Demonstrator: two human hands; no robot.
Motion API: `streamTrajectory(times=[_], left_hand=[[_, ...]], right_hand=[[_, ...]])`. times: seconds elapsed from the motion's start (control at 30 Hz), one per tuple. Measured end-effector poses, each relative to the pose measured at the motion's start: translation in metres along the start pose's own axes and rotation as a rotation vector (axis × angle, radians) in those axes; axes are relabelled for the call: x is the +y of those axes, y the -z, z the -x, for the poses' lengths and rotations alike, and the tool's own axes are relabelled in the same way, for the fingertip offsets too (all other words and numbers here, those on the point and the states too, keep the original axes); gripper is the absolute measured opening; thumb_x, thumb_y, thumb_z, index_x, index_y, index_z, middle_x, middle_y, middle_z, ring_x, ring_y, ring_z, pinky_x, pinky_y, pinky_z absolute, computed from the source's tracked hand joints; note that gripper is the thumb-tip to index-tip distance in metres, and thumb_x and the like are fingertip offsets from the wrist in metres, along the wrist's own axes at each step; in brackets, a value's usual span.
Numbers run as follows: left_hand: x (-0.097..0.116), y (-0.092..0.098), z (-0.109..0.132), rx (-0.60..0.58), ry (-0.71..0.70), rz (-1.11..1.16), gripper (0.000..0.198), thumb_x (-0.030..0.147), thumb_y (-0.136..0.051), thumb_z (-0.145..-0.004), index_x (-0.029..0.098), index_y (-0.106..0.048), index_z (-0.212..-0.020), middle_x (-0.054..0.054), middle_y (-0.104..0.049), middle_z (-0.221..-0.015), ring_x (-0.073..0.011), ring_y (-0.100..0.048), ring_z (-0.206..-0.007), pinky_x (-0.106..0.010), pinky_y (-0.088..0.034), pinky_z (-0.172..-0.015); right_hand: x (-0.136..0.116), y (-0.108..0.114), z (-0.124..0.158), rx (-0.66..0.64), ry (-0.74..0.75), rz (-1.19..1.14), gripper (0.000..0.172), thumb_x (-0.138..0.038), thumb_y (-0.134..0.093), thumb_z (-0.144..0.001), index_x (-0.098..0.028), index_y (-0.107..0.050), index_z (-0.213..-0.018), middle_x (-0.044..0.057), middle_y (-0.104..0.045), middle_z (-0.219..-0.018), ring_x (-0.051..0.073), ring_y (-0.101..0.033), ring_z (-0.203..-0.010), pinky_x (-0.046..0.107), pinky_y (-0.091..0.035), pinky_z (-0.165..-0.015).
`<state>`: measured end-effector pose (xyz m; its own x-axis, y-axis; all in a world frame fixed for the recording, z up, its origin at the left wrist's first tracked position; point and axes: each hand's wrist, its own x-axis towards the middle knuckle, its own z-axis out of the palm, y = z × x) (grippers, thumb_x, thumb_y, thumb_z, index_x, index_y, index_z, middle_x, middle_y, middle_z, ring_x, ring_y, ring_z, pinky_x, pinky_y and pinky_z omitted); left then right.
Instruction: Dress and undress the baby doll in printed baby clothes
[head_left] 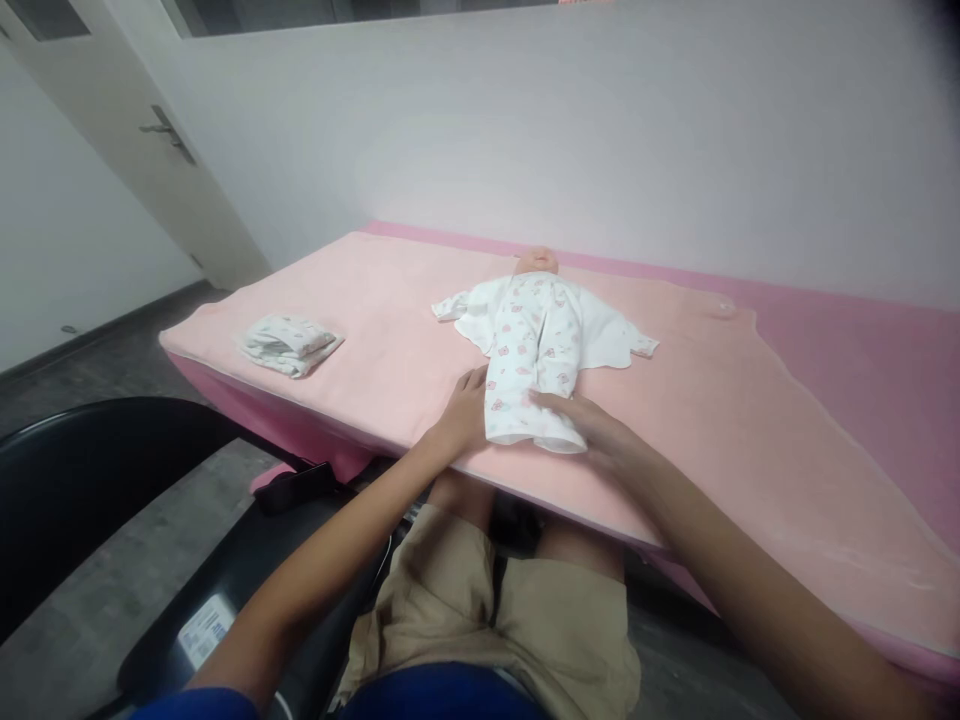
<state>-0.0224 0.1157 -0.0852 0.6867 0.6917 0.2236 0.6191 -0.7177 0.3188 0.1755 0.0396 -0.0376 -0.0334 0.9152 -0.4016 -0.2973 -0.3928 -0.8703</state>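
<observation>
A baby doll lies on its back, head away from me, in a white top with its sleeves out to both sides. Over the doll's front lie white baby pants with a pink print, leg openings towards me. My left hand rests on the table against the left edge of the pants, its fingers loosely bent and their tips partly hidden. From the right, my right hand grips the lower right leg, thumb on top of the cloth, the other fingers mostly hidden.
A stack of folded printed baby clothes sits at the table's left. A pale pink cloth covers the pink table, which stands against a wall. Beside me at the left is a black chair.
</observation>
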Motion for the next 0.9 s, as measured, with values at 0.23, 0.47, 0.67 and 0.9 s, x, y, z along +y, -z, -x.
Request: streamTrajectory(times=[0.23,0.47,0.67,0.9], left_hand=[[0.002,-0.003,-0.005,0.003,0.044,-0.036,0.059,0.041,-0.062,-0.095,0.026,-0.057,-0.152,-0.016,-0.057,-0.151,-0.0375,-0.043,-0.142,-0.049,-0.033,-0.120],[0.005,0.004,-0.006,-0.003,0.054,-0.040,0.062,0.042,-0.065,-0.093,0.025,-0.055,-0.152,-0.017,-0.054,-0.150,-0.0380,-0.043,-0.137,-0.048,-0.036,-0.116],[0.000,0.004,-0.005,-0.016,0.047,0.025,0.069,0.045,-0.067,-0.093,0.024,-0.051,-0.156,-0.017,-0.052,-0.154,-0.0387,-0.040,-0.142,-0.050,-0.033,-0.121],[0.001,0.012,0.027,-0.052,-0.012,0.160,0.067,0.055,-0.060,-0.100,0.033,-0.045,-0.161,-0.011,-0.040,-0.166,-0.0391,-0.030,-0.153,-0.057,-0.029,-0.125]], right_hand=[[0.003,0.041,0.007,0.149,0.096,0.414,0.054,-0.058,-0.083,-0.086,-0.023,-0.075,-0.126,0.009,-0.076,-0.131,0.033,-0.072,-0.118,0.042,-0.060,-0.098],[-0.013,0.068,0.002,0.366,0.172,1.142,0.066,-0.075,-0.036,-0.102,-0.026,-0.077,-0.088,0.007,-0.079,-0.100,0.032,-0.069,-0.095,0.044,-0.048,-0.090],[-0.021,0.075,-0.040,0.586,0.547,1.230,0.034,-0.047,-0.051,-0.100,-0.020,-0.070,-0.108,0.014,-0.071,-0.117,0.031,-0.062,-0.109,0.041,-0.046,-0.092],[-0.007,0.062,-0.020,0.522,0.423,1.132,0.037,-0.053,-0.046,-0.104,-0.023,-0.067,-0.099,0.010,-0.073,-0.107,0.029,-0.065,-0.097,0.040,-0.048,-0.084]])
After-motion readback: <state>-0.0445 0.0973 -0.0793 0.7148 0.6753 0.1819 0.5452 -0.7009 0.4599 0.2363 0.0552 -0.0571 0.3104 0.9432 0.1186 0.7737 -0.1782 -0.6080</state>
